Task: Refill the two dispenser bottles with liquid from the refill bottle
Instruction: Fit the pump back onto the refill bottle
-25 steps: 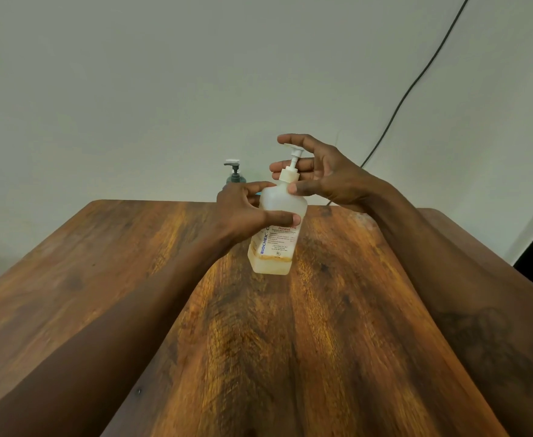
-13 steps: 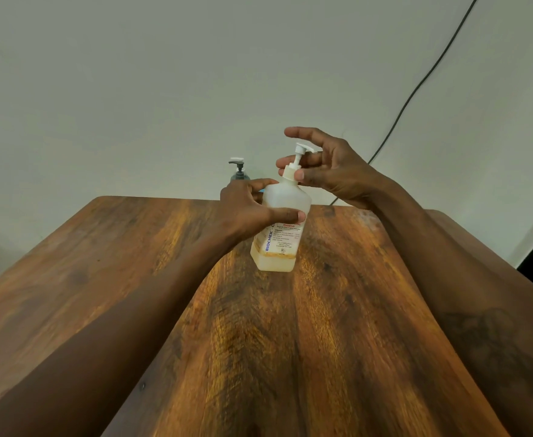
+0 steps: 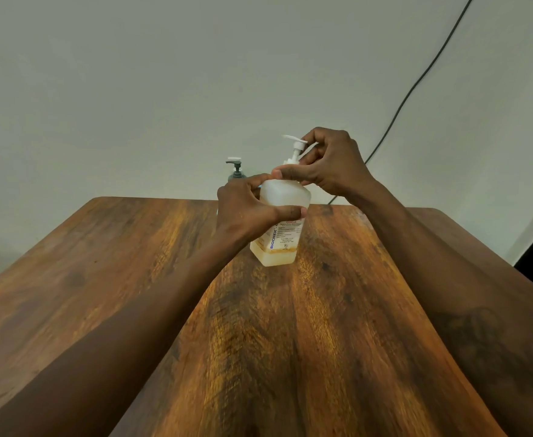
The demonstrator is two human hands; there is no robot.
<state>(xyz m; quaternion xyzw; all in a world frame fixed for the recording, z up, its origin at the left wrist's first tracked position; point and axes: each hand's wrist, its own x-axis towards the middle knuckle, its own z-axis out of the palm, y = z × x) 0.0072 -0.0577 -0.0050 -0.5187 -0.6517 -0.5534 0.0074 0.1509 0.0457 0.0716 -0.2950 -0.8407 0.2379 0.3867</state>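
The translucent white plastic pump dispenser bottle (image 3: 285, 193) stands on the brown wooden desk (image 3: 322, 310), toward its far edge, with a shallow layer of amber liquid at its base. The left hand (image 3: 243, 209) grips the bottle body, thumb across the front. The right hand (image 3: 334, 165) pinches the white pump collar. A dark grey pump bottle (image 3: 236, 173) stands just behind
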